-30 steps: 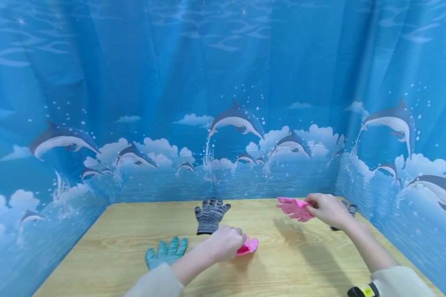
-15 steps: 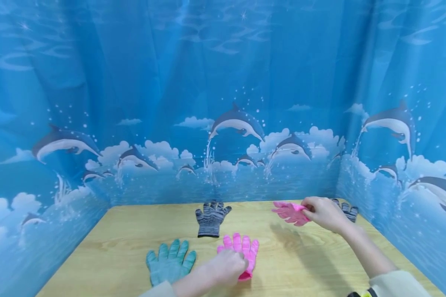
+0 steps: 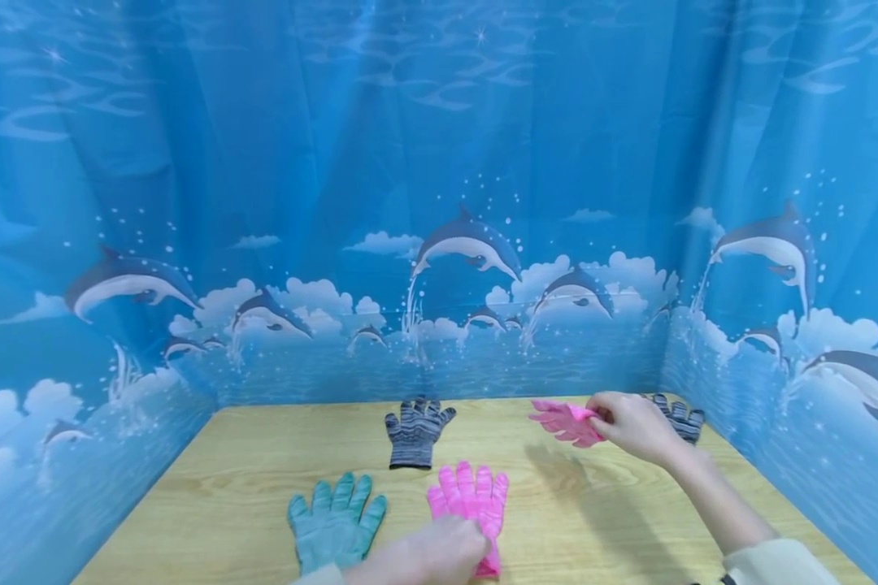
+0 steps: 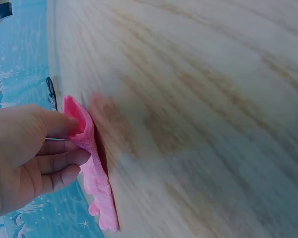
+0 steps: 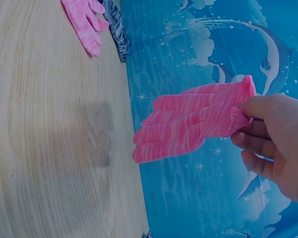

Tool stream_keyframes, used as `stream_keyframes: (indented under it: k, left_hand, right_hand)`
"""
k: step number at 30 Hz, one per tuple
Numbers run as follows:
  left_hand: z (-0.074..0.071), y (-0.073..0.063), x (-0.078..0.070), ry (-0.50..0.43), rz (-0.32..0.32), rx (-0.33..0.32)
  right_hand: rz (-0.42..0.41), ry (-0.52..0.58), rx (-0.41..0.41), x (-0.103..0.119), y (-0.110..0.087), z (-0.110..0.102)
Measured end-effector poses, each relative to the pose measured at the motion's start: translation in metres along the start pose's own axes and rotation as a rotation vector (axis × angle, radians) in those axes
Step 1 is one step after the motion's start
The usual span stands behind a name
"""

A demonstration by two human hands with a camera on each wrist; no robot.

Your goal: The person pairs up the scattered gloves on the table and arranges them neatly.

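Observation:
My left hand [image 3: 446,548] pinches the cuff of a pink knit glove [image 3: 471,489] near the front of the table. That glove lies mostly flat, its fingers pointing away from me; in the left wrist view the cuff edge [image 4: 77,116] is raised between thumb and fingers. Over the right side of the table, my right hand [image 3: 638,424] holds a second pink glove [image 5: 188,116] in the air by its cuff, thumb against fingertips. Its fingers hang toward the left, and its shadow falls on the wood below.
A green glove [image 3: 336,524] lies flat left of my left hand. One grey-black striped glove [image 3: 413,435] rests at the back middle; another striped glove [image 3: 684,418] lies at the back right corner, partly behind my right hand. Dolphin-printed blue curtains [image 3: 322,203] border the wooden table [image 3: 263,443].
The left hand has drawn its pink glove toward the front, and the glove now lies spread out with its fingers pointing away. The right hand's held glove has shifted slightly left and down.

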State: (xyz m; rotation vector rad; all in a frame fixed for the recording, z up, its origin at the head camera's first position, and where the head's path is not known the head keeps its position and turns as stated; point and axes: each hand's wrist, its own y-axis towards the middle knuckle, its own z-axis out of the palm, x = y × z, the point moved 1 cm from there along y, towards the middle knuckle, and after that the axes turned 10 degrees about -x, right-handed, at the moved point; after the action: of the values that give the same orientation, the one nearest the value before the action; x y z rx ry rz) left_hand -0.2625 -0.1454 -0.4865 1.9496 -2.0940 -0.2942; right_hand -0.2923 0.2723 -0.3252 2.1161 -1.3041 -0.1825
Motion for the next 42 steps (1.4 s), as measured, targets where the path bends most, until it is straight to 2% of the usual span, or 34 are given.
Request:
stream_keyframes:
  k: [1,9,13,18,27,36,39,42]
  left_hand:
    - [0.007,0.002,0.004,0.000,0.006,0.012]
    - [0.010,0.006,0.004,0.041,0.015,0.055]
    - [0.012,0.005,0.004,0.049,0.021,0.040]
    - [0.012,0.003,0.002,0.047,0.019,0.020]
    - [0.010,0.003,-0.001,0.014,-0.017,-0.016]
    - [0.009,0.002,0.002,0.066,0.046,0.026]
    - [0.009,0.003,0.002,0.073,0.044,0.024]
    - [0.009,0.004,0.001,0.065,0.021,0.010]
  right_hand:
    - [-0.005,0.000,-0.002,0.000,0.000,0.000]
    - [-0.051,0.019,-0.042,0.012,-0.003,0.001]
    - [-0.099,0.004,-0.079,0.020,-0.004,0.004]
    - [-0.139,-0.002,-0.088,0.031,-0.005,0.009]
    - [-0.303,-0.005,-0.134,0.049,-0.004,0.018]
    - [-0.304,0.024,-0.119,0.059,-0.006,0.026]
    - [-0.318,0.016,-0.153,0.063,-0.006,0.030]
    - [-0.357,0.006,-0.221,0.069,-0.005,0.035]
